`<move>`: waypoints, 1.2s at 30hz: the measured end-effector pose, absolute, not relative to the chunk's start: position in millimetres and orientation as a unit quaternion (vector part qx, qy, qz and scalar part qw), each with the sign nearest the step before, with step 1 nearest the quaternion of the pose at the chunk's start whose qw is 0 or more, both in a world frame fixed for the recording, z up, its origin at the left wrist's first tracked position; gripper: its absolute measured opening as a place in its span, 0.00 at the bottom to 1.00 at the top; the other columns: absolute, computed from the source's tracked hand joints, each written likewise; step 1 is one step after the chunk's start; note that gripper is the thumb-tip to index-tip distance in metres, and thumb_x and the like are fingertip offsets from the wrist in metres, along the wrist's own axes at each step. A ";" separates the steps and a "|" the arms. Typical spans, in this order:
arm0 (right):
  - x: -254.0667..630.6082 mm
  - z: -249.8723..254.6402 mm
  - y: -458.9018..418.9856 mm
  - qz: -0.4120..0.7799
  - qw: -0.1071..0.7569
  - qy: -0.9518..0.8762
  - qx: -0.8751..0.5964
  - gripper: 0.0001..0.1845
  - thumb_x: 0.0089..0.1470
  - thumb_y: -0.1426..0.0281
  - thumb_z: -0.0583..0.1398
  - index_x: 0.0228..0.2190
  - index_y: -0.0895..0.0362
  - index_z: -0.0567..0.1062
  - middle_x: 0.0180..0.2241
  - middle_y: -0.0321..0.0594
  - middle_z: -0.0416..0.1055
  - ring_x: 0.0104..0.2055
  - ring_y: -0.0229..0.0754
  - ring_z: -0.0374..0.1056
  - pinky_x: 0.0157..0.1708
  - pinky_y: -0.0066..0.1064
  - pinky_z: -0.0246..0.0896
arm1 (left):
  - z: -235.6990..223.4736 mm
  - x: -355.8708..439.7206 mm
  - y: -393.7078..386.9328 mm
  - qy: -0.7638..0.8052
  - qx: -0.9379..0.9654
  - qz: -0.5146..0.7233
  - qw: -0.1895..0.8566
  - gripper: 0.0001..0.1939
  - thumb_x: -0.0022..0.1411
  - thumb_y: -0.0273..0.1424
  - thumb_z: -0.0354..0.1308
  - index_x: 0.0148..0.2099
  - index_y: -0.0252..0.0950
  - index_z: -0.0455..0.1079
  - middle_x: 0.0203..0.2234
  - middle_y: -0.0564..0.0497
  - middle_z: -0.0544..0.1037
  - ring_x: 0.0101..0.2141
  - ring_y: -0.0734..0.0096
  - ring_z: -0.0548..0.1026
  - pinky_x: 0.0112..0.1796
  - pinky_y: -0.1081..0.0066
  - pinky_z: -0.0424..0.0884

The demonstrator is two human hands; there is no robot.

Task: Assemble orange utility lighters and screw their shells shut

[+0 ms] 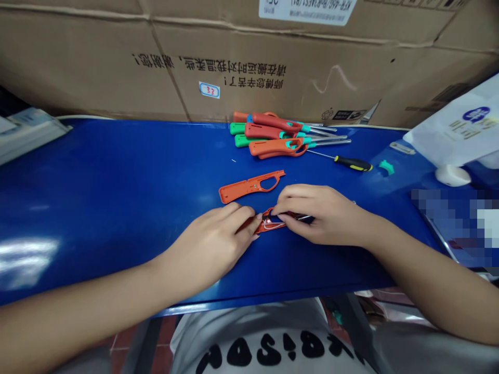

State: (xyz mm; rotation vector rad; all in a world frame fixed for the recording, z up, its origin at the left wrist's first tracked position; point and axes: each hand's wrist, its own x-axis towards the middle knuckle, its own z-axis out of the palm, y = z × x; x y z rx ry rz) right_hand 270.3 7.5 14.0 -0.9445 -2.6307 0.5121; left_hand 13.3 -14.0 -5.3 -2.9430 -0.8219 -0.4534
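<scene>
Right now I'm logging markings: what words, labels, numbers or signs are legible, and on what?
"师傅您辛苦了!" upside down on the cardboard box.
"请在搬运时对我温柔些,谢谢您!" same box.
"33" on its sticker.
"KFR-46", upside down on its white label; the rest unclear.
Too small or blurred: other box print, white bag lettering.
Shirt letters: folded, unclear.

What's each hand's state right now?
Left hand: closed, holding the orange casing half.
Right hand: at the same casing half; whether it grips anything can't be told.
</scene>
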 end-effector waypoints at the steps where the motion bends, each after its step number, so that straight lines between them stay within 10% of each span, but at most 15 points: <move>1: 271.1 15.3 8.5 0.178 0.148 -0.915 -0.331 0.10 0.65 0.72 0.56 0.41 0.54 0.77 0.41 0.41 0.76 0.43 0.41 0.72 0.42 0.32 0.65 | -5.6 12.9 -13.3 -0.263 -0.953 -0.149 0.028 0.16 0.75 0.30 0.49 0.53 0.28 0.76 0.39 0.42 0.78 0.38 0.57 0.77 0.38 0.57 0.79; 36: 322.5 16.0 49.7 0.042 0.129 -0.870 -0.474 0.10 0.60 0.72 0.57 0.41 0.55 0.78 0.38 0.39 0.78 0.35 0.42 0.71 0.36 0.32 0.61 | -13.0 1.5 3.4 -0.230 -0.932 -0.261 -0.107 0.10 0.72 0.26 0.56 0.51 0.36 0.76 0.47 0.46 0.81 0.46 0.62 0.80 0.47 0.63 0.78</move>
